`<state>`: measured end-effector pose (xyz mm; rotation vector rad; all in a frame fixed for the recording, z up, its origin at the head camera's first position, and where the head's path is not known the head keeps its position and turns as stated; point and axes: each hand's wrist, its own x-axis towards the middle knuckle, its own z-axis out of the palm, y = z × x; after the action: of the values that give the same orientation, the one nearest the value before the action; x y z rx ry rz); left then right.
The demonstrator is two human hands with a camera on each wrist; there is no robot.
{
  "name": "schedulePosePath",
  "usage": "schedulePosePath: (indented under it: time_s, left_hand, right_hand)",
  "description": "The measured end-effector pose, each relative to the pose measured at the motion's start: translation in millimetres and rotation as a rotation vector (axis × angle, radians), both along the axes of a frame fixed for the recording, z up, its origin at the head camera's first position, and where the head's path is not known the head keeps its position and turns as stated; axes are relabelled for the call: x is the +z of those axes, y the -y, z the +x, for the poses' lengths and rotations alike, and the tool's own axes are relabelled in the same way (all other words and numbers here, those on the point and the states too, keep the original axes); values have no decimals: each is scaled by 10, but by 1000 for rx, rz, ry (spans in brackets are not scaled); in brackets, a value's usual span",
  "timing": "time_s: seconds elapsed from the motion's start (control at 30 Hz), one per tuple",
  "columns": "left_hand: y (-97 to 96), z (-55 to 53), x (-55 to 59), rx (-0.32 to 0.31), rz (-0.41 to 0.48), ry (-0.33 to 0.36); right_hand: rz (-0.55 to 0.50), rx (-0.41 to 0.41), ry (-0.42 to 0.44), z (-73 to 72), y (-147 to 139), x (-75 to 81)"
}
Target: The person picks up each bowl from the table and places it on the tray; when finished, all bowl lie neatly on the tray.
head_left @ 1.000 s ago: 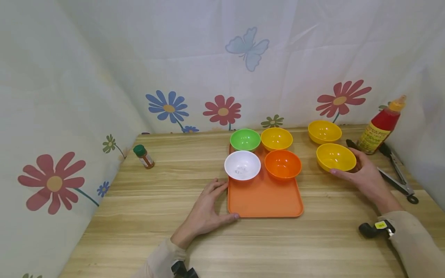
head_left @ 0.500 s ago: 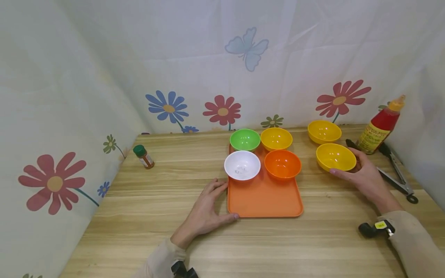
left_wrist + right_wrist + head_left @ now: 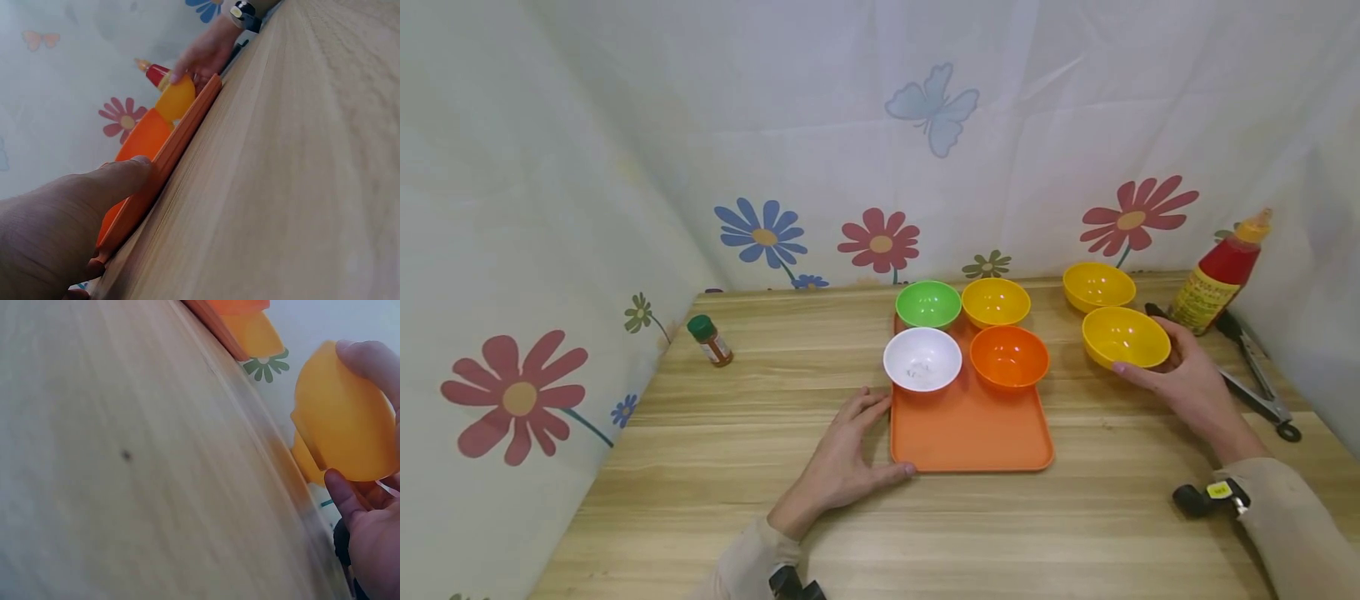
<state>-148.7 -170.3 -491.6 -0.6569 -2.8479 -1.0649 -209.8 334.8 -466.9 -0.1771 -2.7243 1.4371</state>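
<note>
Right hand point(image 3: 1195, 387): fingers grasp nearer yellow bowl point(image 3: 1120, 337), right of orange tray point(image 3: 973, 429), just beside farther yellow bowl point(image 3: 1097, 285). Left hand point(image 3: 842, 467): fingers relaxed, touching tray. I'd hold grasped bowl level, clear of neighbour.

Head view: even, diffuse, fairly bright light; small glints inside foremost yellow bowl point(image 3: 1124, 337) and orange bowl point(image 3: 1010, 357); soft shadow beside right sleeve point(image 3: 1288, 517). Wrist views: softer, hazier; grain of tabletop point(image 3: 294, 175) smeared in both. Right wrist view: tabletop edge visibly bowed.
</note>
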Motion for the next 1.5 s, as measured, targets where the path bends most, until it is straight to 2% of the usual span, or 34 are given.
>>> schedulePosePath:
  time_s: [0.57,0.8,1.13,1.5]
  left_hand:
    - [-9,11,5,7,-11,6]
    - [-10,11,7,2,2,1]
    - [-4,1,8,8,-20,18]
    - [3,12,1,6,-4,15]
  right_hand:
    - [-21,56,-147,94,264,228]
    - [-24,92,-208,126,372,386]
    - [-89,222,-245,159,637,595]
    - [-229,391,-281,216,1020,648]
